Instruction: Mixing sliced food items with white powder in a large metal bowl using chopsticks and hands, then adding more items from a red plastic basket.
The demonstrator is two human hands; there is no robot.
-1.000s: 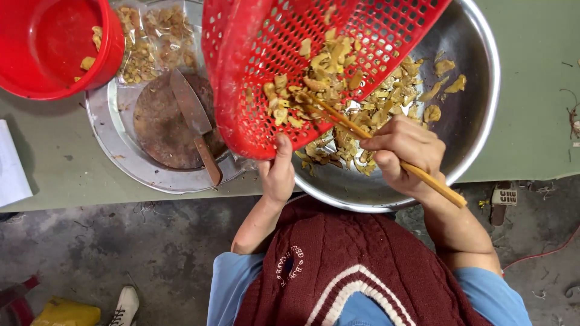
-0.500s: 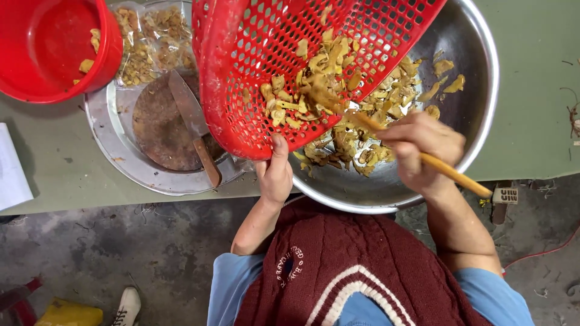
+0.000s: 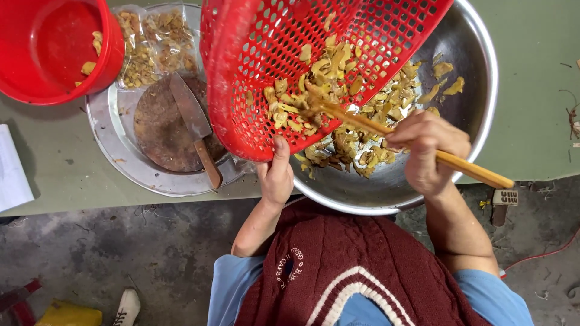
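My left hand (image 3: 276, 173) grips the lower rim of a red perforated plastic basket (image 3: 254, 72), tilted over a large steel bowl (image 3: 477, 90). Yellowish chopped pieces (image 3: 314, 78) cling inside the basket, and more of them (image 3: 356, 148) lie in the bowl below. My right hand (image 3: 429, 151) holds a pair of wooden chopsticks (image 3: 465, 168), whose tips reach into the pieces in the basket.
A round steel tray (image 3: 115, 157) on the left carries a dark wooden chopping block (image 3: 160, 130), a cleaver (image 3: 192, 124) and clear bags of pieces (image 3: 154, 42). A red bucket (image 3: 54, 48) stands at the top left. The green table edge (image 3: 90, 205) runs below; concrete floor lies beneath.
My right hand has drawn the chopsticks back to the right, then pushed the tips into the basket's pieces again. The basket stays tilted in my left hand.
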